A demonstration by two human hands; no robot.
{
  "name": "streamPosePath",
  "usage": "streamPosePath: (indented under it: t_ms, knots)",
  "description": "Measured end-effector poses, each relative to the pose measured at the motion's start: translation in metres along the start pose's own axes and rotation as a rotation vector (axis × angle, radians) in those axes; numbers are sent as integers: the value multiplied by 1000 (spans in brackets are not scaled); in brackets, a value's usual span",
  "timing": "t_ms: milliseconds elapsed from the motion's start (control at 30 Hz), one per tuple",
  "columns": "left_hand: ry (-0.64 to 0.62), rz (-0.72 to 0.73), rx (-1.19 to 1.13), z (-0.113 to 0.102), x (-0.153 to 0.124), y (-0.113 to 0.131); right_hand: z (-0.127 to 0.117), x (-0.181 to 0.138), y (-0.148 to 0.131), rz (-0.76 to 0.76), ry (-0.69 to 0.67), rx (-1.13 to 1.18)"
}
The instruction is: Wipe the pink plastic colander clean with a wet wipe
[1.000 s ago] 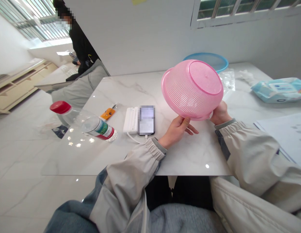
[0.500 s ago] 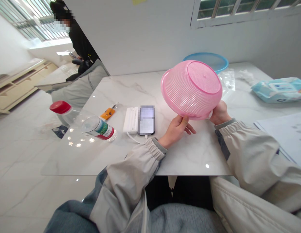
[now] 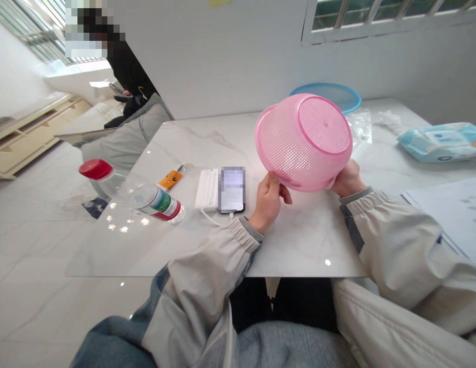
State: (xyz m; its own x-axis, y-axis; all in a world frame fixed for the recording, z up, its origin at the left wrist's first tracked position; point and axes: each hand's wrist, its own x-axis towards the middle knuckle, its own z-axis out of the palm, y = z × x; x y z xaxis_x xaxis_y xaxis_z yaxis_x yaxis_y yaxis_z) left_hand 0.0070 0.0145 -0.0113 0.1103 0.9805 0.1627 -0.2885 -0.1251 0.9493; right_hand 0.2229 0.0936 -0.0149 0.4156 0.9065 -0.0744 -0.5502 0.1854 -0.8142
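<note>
Pink basket (image 3: 304, 143), tilted, between left hand (image 3: 269, 202) and right hand (image 3: 348, 179).

The left hand (image 3: 267, 204) held the near-left rim of a pink mesh colander (image 3: 304, 145), its base tilted up, and the right hand (image 3: 348, 181) held its right side above the marble-patterned desk (image 3: 299, 245). A smartphone (image 3: 232, 189) lay beside a white power bank (image 3: 207, 190), right of a red-capped bottle (image 3: 166, 205); a blue basket (image 3: 353, 106) sat partly hidden behind.
</note>
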Motion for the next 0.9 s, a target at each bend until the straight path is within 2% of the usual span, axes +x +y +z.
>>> streamPosePath:
  t_ms: [133,267,367,467,600,733,900]
  knots:
    - [-53,-78,-16,1,-3,4,4,-3,-5,13,65,-20]
    - [-223,-206,-30,5,-8,11,2,-2,-5,-17,162,-15]
    - [-352,-265,8,7,-11,13,-3,0,-4,0,150,-42]
    - [-431,-277,15,8,-13,10,-6,2,-4,12,111,-72]
    - [-414,-276,40,6,-11,3,-5,-1,-4,-24,101,-61]
    - [-361,-246,89,5,-8,1,-1,-5,-4,-29,-92,-30]
    - [-291,-180,121,3,-6,0,5,-10,-2,-2,-239,-21]
